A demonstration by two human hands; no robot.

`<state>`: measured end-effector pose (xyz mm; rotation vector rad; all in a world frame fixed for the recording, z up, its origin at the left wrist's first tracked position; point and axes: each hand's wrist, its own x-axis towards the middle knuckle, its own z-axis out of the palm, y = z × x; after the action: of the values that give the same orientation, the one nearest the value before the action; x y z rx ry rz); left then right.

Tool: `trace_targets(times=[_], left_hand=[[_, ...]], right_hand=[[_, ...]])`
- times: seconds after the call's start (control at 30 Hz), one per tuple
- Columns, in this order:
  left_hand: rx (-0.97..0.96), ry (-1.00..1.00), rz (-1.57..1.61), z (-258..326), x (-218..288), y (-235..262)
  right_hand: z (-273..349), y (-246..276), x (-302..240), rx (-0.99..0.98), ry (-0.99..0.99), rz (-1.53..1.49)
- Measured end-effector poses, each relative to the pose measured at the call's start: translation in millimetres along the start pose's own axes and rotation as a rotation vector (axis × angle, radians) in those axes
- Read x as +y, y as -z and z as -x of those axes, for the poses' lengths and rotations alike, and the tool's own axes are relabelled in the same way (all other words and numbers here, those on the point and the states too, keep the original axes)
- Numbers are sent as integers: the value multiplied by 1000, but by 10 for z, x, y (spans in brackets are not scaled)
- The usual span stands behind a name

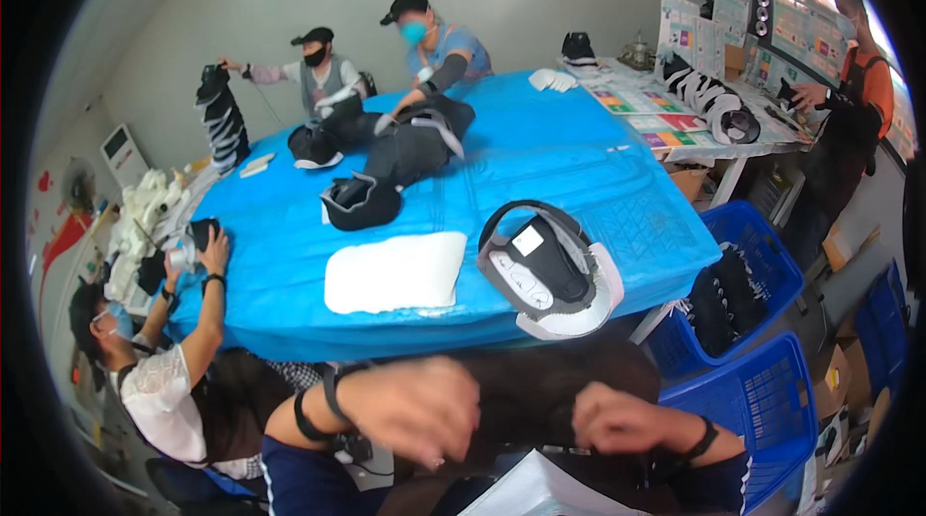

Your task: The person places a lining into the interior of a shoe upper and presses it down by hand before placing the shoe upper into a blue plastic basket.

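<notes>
Above my lap, my left hand (415, 410) is smeared by motion, with its fingers bent downward; what they hold, if anything, does not show. My right hand (617, 420) is closed with curled fingers, and anything inside it is hidden. Dark cloth (526, 410) lies behind and between both hands. Below them a white sheet-like piece (545, 492) juts up from the lower edge, apart from both hands. On the table ahead rests an upturned black and grey cap (540, 265) with a white label inside. Left of it lies a white flat pad or stack (395, 273).
A blue-covered table (617, 198) spans the middle, with rows of nested dark caps (410, 154). Blue crates (748, 410) stand at my right, one holding dark items. A co-worker (169, 391) sits close on my left; others work across the table and far right.
</notes>
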<state>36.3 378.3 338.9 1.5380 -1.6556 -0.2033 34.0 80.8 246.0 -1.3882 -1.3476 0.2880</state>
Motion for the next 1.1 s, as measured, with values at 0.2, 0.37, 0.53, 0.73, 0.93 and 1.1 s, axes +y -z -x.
trace_targets(times=[0.2,0.37,0.53,0.73,0.93,1.1], left_hand=[[859,730,-677,817,-1013,742],[914,966,-1189,1559,-1707,1441],[768,1370,-1393,1534,-2131,1800],[636,1538,-1772,1520,-2334,1963],[713,1553,-1786,1739,-2139,2055],[1367,798,-1867,1990,-1211,2671]], right_hand=[[728,-463,1573,158,-496,1095],[704,-477,1734,226,-550,1150],[655,-497,1793,203,-623,1151],[615,-482,1787,245,-578,1147],[652,-448,1801,240,-597,1165],[669,-464,1763,425,-472,1012]])
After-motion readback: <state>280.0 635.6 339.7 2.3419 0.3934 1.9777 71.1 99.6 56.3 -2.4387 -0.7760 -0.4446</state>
